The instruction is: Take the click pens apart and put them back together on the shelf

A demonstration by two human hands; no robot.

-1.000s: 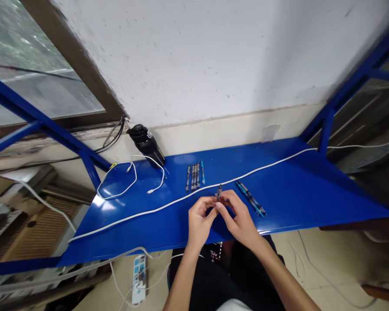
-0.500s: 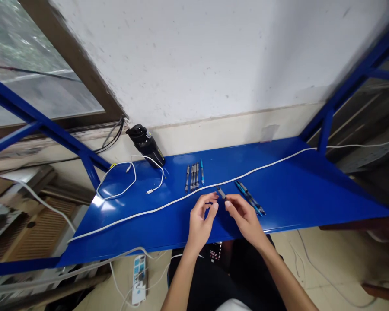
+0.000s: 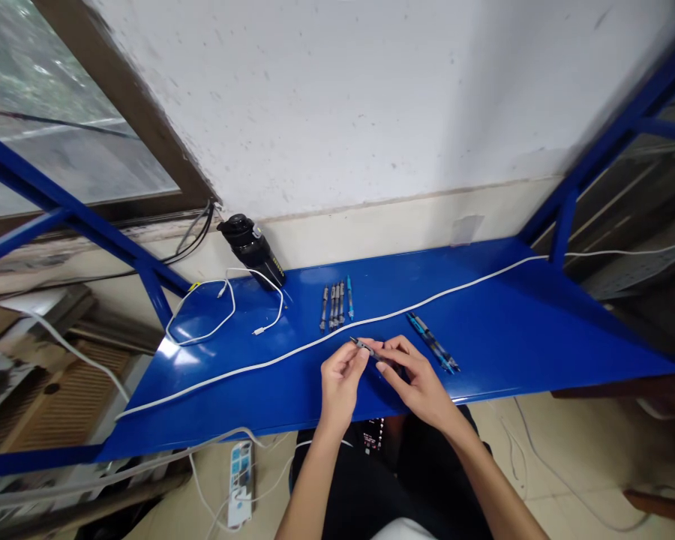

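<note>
A grey and black pen (image 3: pixel 365 346) is held between my two hands above the front of the blue table (image 3: pixel 517 330). My left hand (image 3: pixel 342 375) pinches it near its tip, which points up and left. The fingers of my right hand (image 3: pixel 413 375) close around its other end, partly hiding it. Beyond the white cable, several grey pens (image 3: pixel 333 306) lie side by side with a light blue pen (image 3: pixel 349 298) at their right. To the right of my right hand, a small group of blue and dark pens (image 3: pixel 433 343) lies slanted.
A long white cable (image 3: pixel 461 289) crosses the table. At the back left stands a black bottle (image 3: pixel 253 251), beside a looped white charging cable (image 3: pixel 233 300). Blue frame bars rise at both sides. A power strip (image 3: pixel 240 480) lies on the floor below.
The pen has moved left and lower and now lies slanted between both hands. My left hand has closed on it; my right hand has shifted left with it.
</note>
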